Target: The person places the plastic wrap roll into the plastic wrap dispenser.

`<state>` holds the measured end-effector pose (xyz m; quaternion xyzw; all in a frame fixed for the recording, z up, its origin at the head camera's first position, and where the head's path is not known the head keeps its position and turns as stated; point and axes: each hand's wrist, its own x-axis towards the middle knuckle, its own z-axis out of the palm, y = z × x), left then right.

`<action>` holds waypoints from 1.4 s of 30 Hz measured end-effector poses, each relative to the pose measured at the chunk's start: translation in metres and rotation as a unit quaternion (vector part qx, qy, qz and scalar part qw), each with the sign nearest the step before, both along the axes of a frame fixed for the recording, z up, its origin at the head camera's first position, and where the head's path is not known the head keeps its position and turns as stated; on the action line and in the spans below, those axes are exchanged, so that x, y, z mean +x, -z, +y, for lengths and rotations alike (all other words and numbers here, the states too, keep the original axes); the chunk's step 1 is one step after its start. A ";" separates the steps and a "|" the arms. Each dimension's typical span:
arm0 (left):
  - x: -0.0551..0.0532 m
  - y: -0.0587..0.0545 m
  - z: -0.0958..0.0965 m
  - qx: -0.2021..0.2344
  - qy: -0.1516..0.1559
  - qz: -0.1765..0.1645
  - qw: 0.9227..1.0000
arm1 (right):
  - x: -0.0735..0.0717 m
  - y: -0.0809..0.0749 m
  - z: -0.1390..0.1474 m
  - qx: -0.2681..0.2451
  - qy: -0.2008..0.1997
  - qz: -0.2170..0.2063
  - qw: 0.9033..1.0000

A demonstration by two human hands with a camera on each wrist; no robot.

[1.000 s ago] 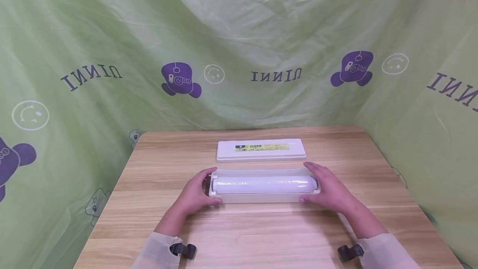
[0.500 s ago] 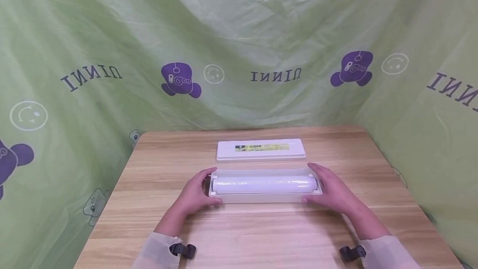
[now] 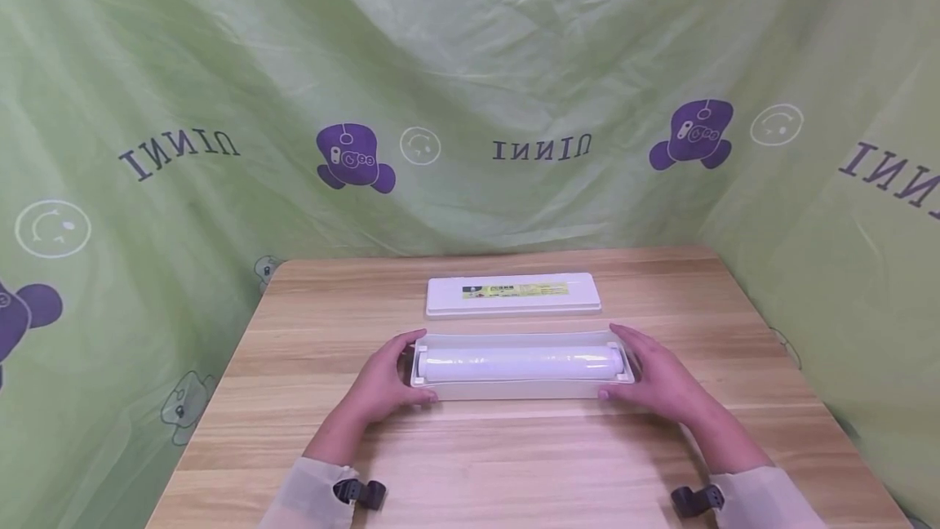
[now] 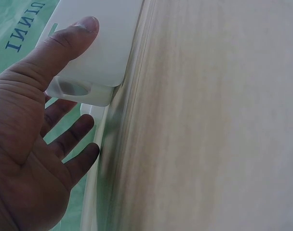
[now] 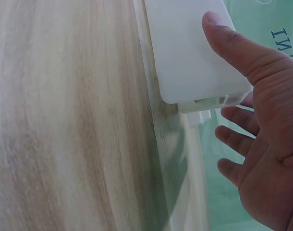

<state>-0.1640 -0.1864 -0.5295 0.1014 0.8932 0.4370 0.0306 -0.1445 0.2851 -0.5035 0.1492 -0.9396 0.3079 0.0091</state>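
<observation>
A long white cling film box (image 3: 514, 390) lies lidless on the table, with a shiny roll of cling film (image 3: 521, 363) inside it. My left hand (image 3: 382, 380) grips the box's left end, its thumb on the front wall and a finger at the back. The right hand (image 3: 656, 374) spans the other end in the same way, with the thumb on the front wall near the corner. In both wrist views a thumb lies on the box's flat white face, while the lower fingers are spread apart beside its end. The fingertips behind the box are partly hidden.
A white lid (image 3: 514, 306) with a yellow-green label lies just behind the box. Both are on a wood-grain table (image 3: 507, 464). Green printed cloth (image 3: 470, 64) hangs behind the table and at both sides.
The right hand has slid slightly right along the box, uncovering more of its right end. The left hand, the box and the lid stay in place.
</observation>
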 end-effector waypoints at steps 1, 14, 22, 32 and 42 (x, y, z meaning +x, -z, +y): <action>0.000 0.000 0.000 -0.001 0.000 0.000 1.000 | 0.000 0.000 0.000 -0.001 0.001 -0.001 1.000; -0.001 0.001 -0.002 -0.001 0.004 -0.008 1.000 | -0.001 0.002 0.002 0.012 0.022 -0.026 0.999; -0.002 0.000 -0.003 -0.033 0.014 -0.009 0.999 | 0.001 0.001 0.002 0.007 0.035 -0.034 0.999; -0.003 -0.006 -0.005 -0.060 0.036 0.012 0.997 | -0.001 0.002 0.001 0.013 0.046 -0.044 0.998; -0.003 -0.014 -0.007 -0.072 0.040 -0.007 0.997 | -0.001 0.001 0.001 0.011 0.050 -0.055 0.997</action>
